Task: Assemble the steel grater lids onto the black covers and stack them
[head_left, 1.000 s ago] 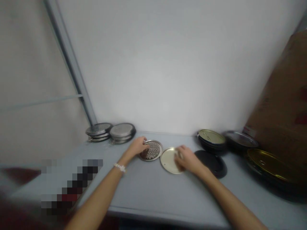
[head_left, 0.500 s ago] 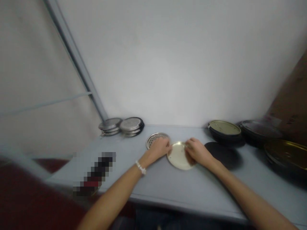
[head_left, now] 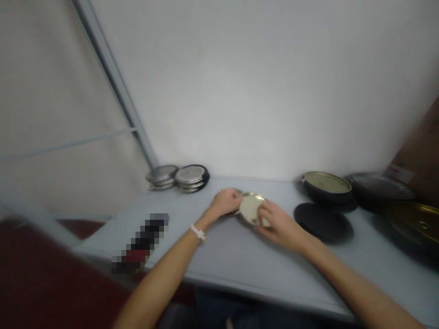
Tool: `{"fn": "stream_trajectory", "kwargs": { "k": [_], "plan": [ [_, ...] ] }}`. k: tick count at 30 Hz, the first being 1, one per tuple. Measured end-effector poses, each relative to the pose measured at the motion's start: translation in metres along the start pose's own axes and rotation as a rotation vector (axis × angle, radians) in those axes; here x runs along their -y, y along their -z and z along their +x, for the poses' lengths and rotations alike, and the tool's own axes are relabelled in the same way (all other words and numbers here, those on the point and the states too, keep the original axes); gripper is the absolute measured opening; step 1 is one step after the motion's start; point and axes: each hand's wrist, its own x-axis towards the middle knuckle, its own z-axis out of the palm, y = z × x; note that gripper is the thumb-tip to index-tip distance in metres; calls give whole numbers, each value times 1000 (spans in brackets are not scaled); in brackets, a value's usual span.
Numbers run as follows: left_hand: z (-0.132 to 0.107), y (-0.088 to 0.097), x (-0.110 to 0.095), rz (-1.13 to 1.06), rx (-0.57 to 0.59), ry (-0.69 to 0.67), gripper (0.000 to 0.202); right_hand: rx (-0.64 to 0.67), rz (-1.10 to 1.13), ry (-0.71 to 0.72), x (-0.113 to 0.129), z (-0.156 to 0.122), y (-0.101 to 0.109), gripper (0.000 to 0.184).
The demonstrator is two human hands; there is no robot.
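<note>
- Left hand (head_left: 226, 201), fingers bent, sat at the left rim of a pale gold lid (head_left: 249, 205); whether it gripped that rim, I could not tell. A white bracelet (head_left: 198, 232) circled the wrist.
- Right hand (head_left: 279, 226) grasped the lid by its near right edge. The lid was tilted, at the middle of the grey counter (head_left: 219, 260).
- Near left on the counter lay a dark thing (head_left: 147, 240), too pixelated to make out.
- Far left, close to the wall, stood a stack of silvery discs (head_left: 161, 173).
- Just right of it was a second stack (head_left: 191, 174), its top piece perforated.
- Under the left hand, mostly hidden, showed a round metal disc (head_left: 233, 213).
- Right of the right hand, a black disc (head_left: 322, 223) lay flat.
- Beyond it, far right, stood a black round stack topped with gold (head_left: 327, 182).
- Further right were a dark round piece (head_left: 380, 188) and, nearer, a larger yellow-gold one (head_left: 416, 219).
- Behind these rose a brown box (head_left: 423, 146).
</note>
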Motion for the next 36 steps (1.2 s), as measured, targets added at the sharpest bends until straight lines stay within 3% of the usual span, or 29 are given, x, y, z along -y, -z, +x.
{"fn": "stream_trajectory", "kwargs": {
  "k": [1,7,10,16,21,24,27,33,36],
  "plan": [
    [1,1,2,-10,0,-10,28,-31,5,-12,-1,0,1,11],
    [6,8,7,-134,-35,-93,43,-211,156,-264,-15,2,12,18],
    [7,9,7,-146,-24,-88,43,-151,156,-287,-20,2,15,16],
    [12,9,10,-79,-53,-94,44,111,59,-190,-24,0,7,19],
    [14,15,15,105,-120,-25,39,104,57,-114,-19,1,7,10],
    [11,17,21,294,-175,45,33,-53,163,-165,-17,4,17,11],
    [7,16,29,361,-158,63,25,-327,339,-321,-26,4,27,24],
    [2,14,37,404,-79,16,26,-804,818,-620,-75,-2,24,35],
    [2,14,39,396,-61,-9,27,-902,1148,-742,-95,-6,22,27]
  ]
}}
